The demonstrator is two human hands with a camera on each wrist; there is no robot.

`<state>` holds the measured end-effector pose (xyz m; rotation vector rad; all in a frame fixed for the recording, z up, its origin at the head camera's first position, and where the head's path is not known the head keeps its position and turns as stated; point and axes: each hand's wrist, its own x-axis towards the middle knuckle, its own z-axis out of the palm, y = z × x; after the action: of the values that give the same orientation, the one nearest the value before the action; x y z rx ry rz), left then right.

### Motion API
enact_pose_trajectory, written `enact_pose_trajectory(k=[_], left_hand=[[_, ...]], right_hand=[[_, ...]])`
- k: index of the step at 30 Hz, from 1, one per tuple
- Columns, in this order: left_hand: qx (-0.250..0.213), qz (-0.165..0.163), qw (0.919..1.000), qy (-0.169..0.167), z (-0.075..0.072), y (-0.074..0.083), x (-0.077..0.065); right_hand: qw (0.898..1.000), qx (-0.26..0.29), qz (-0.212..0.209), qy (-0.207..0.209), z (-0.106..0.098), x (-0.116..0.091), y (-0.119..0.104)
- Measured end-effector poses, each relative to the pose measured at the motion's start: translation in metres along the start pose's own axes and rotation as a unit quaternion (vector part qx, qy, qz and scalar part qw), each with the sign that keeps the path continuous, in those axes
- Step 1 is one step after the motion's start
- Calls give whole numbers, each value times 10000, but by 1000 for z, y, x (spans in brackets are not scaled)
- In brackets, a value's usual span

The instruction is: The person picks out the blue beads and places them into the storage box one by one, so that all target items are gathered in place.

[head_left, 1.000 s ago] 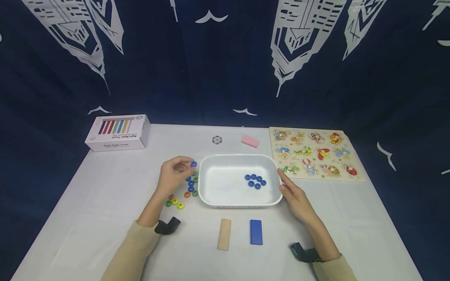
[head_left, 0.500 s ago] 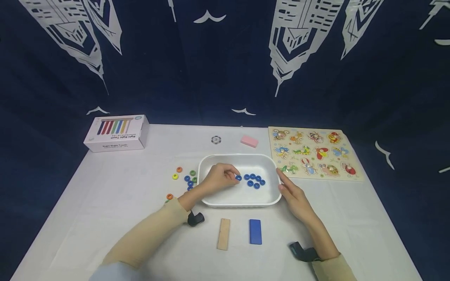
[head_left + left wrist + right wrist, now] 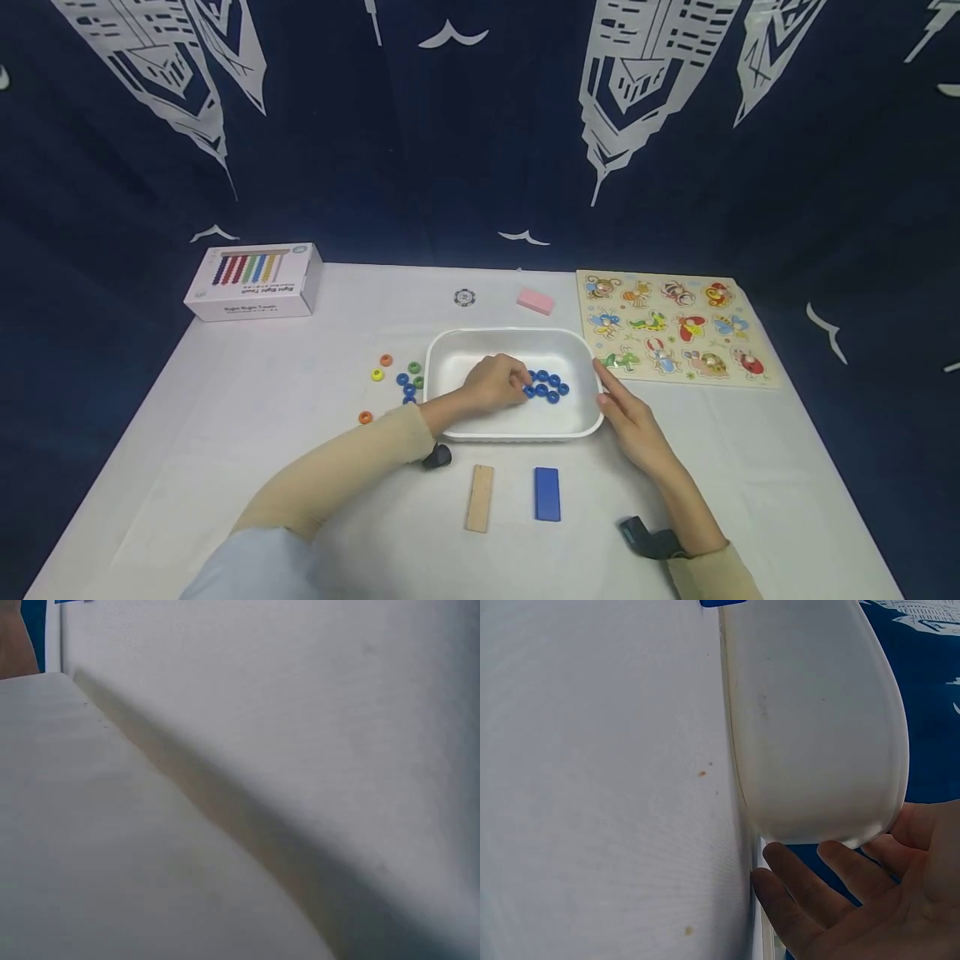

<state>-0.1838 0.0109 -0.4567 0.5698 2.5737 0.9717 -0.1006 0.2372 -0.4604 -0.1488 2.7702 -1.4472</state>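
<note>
A white tray [image 3: 517, 332] stands in the middle of the table, with several blue beads [image 3: 552, 381] in its right half. My left hand [image 3: 491, 385] reaches over its left rim and pinches one blue bead [image 3: 529, 391] low among the others, its fingertips partly hiding them. At the tray's right end, my right hand [image 3: 633, 425] rests against the rim with extended fingers. Those fingers [image 3: 802, 885] spread along the tray's outer wall in the right wrist view. The left wrist view shows the tray's side [image 3: 112, 825], not the left hand.
Left of the tray lie loose orange beads [image 3: 386, 360], a yellow bead [image 3: 377, 375], green beads [image 3: 414, 367] and more blue ones. A wooden block [image 3: 479, 498] and blue block [image 3: 547, 494] lie in front. Behind are a pink block [image 3: 536, 301], puzzle board [image 3: 675, 329] and box [image 3: 255, 283].
My left hand picked up a blue bead left of the tray, moved it right into the tray and lowered it to the other blue beads. The right hand stayed at the tray's end.
</note>
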Motion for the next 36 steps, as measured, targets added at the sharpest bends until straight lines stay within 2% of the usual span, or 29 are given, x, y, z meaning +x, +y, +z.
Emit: enact_pose_trajectory(k=[5, 7, 9, 12, 14, 17, 22, 25, 29, 32, 36], left_hand=[[-140, 19, 9999, -73, -3, 4, -5], [-237, 68, 9997, -10, -6, 6, -9], [-363, 255, 9989, 144, -11, 8, -16], [-635, 748, 9938, 524, -22, 10, -31], [-878, 1079, 9866, 850, -31, 11, -45], [-1324, 1273, 9732, 1387, -49, 5, -68], [-1834, 1074, 9474, 2392, -78, -26, -99], [-1983, 834, 9377, 2729, -91, -42, -113], [-2020, 545, 9340, 2896, -99, -62, -121], [-1976, 359, 9320, 3018, -96, -82, -116], [-1679, 31, 9351, 3122, -84, -109, -106]], right_hand=[[10000, -6, -38, -2, -1, -1, -5], [10000, 19, -37, -8, -1, -1, -5], [9999, 91, -6, -66, -2, -1, -6], [9998, 153, 11, -113, -2, -2, -7], [9998, 163, 31, -129, -2, -2, -8], [9998, 128, 78, -138, -3, -2, -8], [9998, 90, 93, -133, -4, -2, -7], [9998, 97, 78, -127, -4, -2, -6], [9999, 58, 66, -120, -4, -1, -5], [9999, 32, 62, -125, -4, -1, -5], [9999, 77, 30, -137, -3, -1, -5]])
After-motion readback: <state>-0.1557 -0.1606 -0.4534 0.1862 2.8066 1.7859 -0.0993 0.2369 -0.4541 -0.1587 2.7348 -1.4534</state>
